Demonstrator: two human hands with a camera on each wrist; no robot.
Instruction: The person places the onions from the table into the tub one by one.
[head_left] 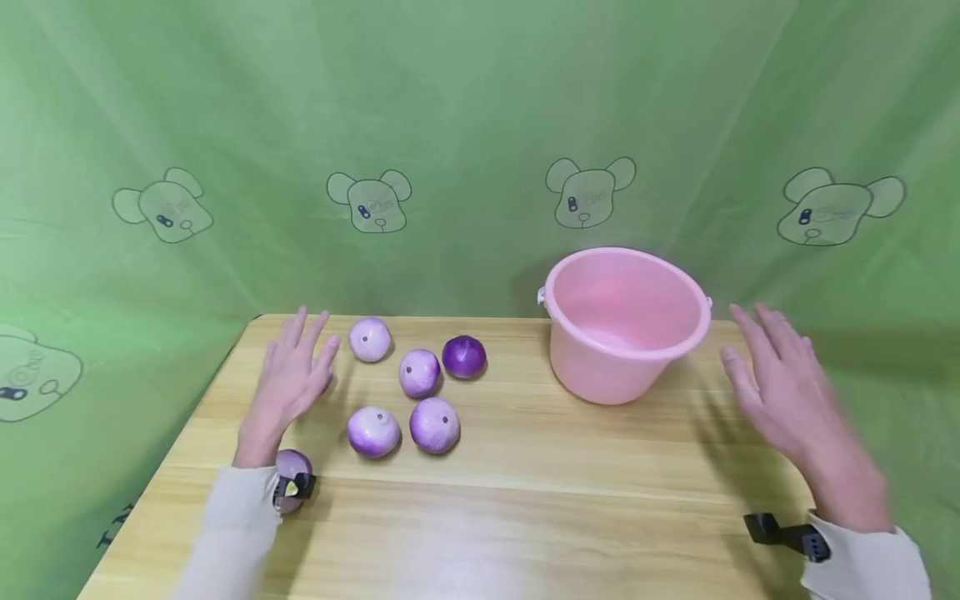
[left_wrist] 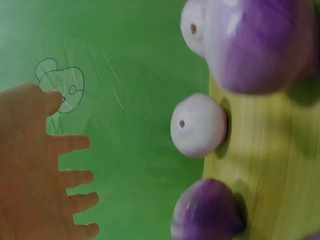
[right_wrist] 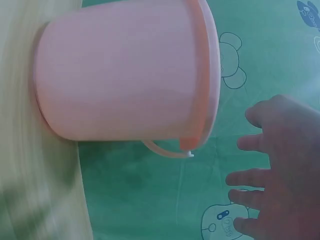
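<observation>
My left hand (head_left: pixel 288 379), fingers spread, hovers over the left side of the table and holds nothing. Beside it lie several purple onions, among them a pale one (head_left: pixel 371 339), a deep purple one (head_left: pixel 464 357) and a streaked one (head_left: pixel 435 425). Another onion (head_left: pixel 294 462) is partly covered by my left wrist. A large onion (left_wrist: pixel 260 42) fills the top right of the left wrist view. To the right of a pink bucket (head_left: pixel 600 367) my right hand (head_left: pixel 791 392) is raised, fingers extended, apart from it. Inside the bucket I see only its pink bottom and wall.
The wooden table (head_left: pixel 517 500) ends at a green curtain (head_left: pixel 480 100) printed with bear heads. The bucket's handle (right_wrist: pixel 165 151) hangs down behind it in the right wrist view. Black camera straps (head_left: pixel 787 537) sit on both wrists.
</observation>
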